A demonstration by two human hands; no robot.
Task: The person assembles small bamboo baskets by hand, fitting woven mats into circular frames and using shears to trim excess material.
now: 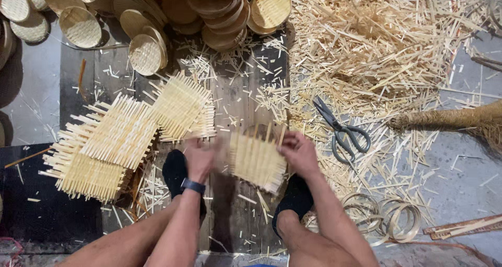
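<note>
On the dark plank floor (232, 105) strewn with pale bamboo offcuts, your left hand (200, 160) and right hand (299, 153) each grip an edge of a small square woven bamboo mat (256, 160), fingers closed on it.

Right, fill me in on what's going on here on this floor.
A person sits low over a plank floor, holding a small woven bamboo mat between both hands: left hand on its left edge, right hand on its right edge. The mat is blurred, so its detail is unclear. More woven mats lie stacked to the left, round woven baskets are piled at the top, and scissors rest on bamboo offcuts to the right, with bamboo hoops nearby.
</note>
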